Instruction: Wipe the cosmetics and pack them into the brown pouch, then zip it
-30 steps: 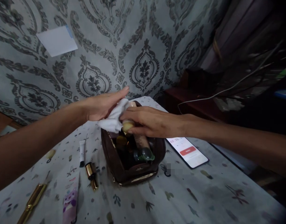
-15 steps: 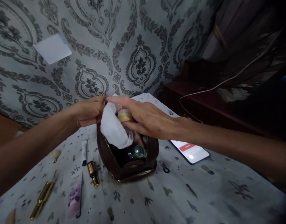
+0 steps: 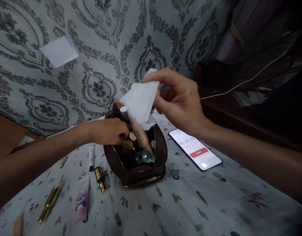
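Note:
My right hand [image 3: 177,98] is raised over the back of a brown zip bag [image 3: 135,180], closed on a folded white cloth [image 3: 141,98]. My left hand [image 3: 111,131] reaches over the bag's left rim, fingers curled down into it. Its fingertips are partly hidden, close to a yellow-lidded jar [image 3: 128,144]; whether they grip it is unclear. Inside the open bag a beige tube [image 3: 141,136] leans upright, its top behind the cloth. A round, clear item with a green edge [image 3: 146,156] lies at the front, and a white cap [image 3: 123,110] shows at the back.
Left of the bag lie a small white tube [image 3: 91,156], a gold-capped bottle [image 3: 100,179], a pink-purple tube [image 3: 81,203] and a gold lipstick-like tube [image 3: 49,205]. A lit phone [image 3: 196,149] lies right. A white cable [image 3: 229,92] runs behind my right hand.
My right hand has lifted the white cloth up and to the right, uncovering the bag's contents. My left hand has moved right and down into the bag.

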`<state>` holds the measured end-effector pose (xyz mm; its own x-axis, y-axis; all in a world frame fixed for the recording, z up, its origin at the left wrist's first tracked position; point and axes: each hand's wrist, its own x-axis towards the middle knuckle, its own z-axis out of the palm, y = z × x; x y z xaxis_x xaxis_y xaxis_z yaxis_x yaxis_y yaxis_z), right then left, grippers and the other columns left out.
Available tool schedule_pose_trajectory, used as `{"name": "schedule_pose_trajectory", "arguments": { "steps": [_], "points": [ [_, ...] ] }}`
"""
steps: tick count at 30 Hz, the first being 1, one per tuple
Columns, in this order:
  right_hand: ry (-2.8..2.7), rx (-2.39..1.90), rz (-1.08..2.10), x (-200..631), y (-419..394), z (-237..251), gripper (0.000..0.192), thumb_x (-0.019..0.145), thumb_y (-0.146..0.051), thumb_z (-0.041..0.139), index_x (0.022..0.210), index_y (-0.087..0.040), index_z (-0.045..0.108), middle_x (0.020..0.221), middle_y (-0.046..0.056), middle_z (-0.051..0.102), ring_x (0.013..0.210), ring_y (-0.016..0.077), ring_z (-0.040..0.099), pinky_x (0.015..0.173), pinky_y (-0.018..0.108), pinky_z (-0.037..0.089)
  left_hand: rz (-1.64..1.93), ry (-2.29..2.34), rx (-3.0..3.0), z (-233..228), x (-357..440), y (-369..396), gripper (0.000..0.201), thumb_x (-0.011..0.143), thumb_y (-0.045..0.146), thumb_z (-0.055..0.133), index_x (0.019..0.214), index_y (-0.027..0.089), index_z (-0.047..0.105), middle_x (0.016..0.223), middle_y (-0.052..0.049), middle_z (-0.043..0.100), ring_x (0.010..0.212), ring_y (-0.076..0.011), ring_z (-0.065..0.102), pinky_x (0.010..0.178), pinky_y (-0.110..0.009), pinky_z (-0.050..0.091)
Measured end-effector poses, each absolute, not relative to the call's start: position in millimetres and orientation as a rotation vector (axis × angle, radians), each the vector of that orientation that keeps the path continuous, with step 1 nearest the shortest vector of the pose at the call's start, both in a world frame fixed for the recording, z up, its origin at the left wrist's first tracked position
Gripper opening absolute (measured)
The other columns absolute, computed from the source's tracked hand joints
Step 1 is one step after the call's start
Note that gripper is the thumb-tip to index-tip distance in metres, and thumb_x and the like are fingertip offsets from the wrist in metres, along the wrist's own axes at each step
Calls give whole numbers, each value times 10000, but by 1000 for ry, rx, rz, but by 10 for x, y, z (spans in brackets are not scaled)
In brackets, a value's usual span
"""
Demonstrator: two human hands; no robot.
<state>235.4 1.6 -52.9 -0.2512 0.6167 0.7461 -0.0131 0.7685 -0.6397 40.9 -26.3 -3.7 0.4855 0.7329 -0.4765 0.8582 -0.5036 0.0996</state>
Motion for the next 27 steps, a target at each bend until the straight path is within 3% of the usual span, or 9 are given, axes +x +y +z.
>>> {"name": "schedule_pose_trajectory", "arguments": {
  "steps": [3, 6, 13, 22, 27],
  "points": [
    [-1575, -504, 840, 2378, 46, -478, 178, 900, -348, 671, 1024, -253, 585, 987, 15, 620, 605, 100, 554, 496, 256, 464, -967, 1230, 2447, -102, 657, -358, 243, 766, 268, 654, 994, 227, 727, 974, -43, 757, 913, -229, 686, 759, -280, 501],
    [-1589, -504, 904, 2417, 99, -501, 325, 882, -505, 674, 1101, -290, 566, 976, 22, 635, 651, 131, 585, 491, 263, 458, -1154, 1211, 2442, -213, 791, -421, 263, 783, 263, 634, 1020, 195, 727, 977, -96, 756, 928, -269, 704, 730, -313, 514],
    [-1649, -537, 963, 2475, 115, -538, 460, 851, -625, 649, 1162, -306, 536, 1021, 38, 637, 693, 159, 600, 494, 282, 450, -1082, 1101, 2615, -343, 742, -435, 272, 746, 132, 610, 995, 158, 715, 1025, -116, 750, 943, -257, 708, 724, -306, 531],
    [-1608, -610, 969, 2431, 90, -558, 378, 849, -541, 681, 1078, -264, 566, 995, 28, 628, 658, 128, 574, 489, 249, 438, -1013, 1070, 2689, -438, 700, -518, 142, 731, 115, 625, 844, 142, 708, 932, -133, 756, 820, -283, 726, 615, -340, 519],
    [-1641, -585, 975, 2438, 88, -569, 342, 872, -510, 666, 1081, -260, 563, 993, 26, 618, 644, 116, 568, 489, 242, 432, -1069, 1075, 2681, -444, 729, -519, 156, 755, 114, 613, 870, 146, 712, 932, -128, 761, 841, -269, 734, 636, -321, 533]
  ]
}}
